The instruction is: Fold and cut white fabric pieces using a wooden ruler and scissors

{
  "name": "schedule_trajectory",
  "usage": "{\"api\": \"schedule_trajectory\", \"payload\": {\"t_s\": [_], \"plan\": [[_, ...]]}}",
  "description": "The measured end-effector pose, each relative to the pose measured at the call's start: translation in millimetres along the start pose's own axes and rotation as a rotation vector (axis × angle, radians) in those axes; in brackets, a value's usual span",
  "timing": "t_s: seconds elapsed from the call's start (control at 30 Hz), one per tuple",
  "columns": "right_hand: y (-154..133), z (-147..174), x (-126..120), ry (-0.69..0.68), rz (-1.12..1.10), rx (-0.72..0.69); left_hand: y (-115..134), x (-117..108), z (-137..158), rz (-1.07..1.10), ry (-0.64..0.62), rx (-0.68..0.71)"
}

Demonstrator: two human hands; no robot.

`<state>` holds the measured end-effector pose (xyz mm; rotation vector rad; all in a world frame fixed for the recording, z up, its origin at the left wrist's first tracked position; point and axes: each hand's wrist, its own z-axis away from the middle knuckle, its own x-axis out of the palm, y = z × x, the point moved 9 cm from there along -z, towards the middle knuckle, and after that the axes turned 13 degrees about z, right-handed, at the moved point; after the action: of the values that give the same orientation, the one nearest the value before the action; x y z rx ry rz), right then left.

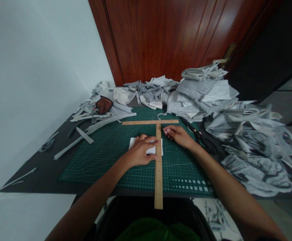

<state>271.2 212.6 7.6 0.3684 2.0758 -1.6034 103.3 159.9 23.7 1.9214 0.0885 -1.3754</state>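
A wooden T-square ruler [158, 180] lies on the green cutting mat [98, 160], its crosspiece at the far end and its blade passing over a piece of white cloth [132, 142]. My left hand [142, 150] rests spread on the cloth, fingertips and thumb pressing at the blade's left edge. To the right of the blade, my right hand [177, 134] is closed in a pinch around a small pink piece [166, 132], just above the mat. Part of the cloth is hidden under my left hand and the ruler.
Black-handled scissors [198, 134] lie right of my right hand. Piles of grey fabric [196, 93] crowd the back and right side. Long cloth strips [93, 129] and a brown piece [104, 105] lie at left. A wooden door [161, 40] stands behind the table.
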Motion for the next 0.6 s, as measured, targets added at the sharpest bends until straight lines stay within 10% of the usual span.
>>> {"api": "schedule_trajectory", "payload": {"t_s": [0.6], "plan": [[9.8,-1.5,-0.5,0.04,0.054,0.004,-0.7,-0.9,0.7,0.015,0.019,-0.011]]}}
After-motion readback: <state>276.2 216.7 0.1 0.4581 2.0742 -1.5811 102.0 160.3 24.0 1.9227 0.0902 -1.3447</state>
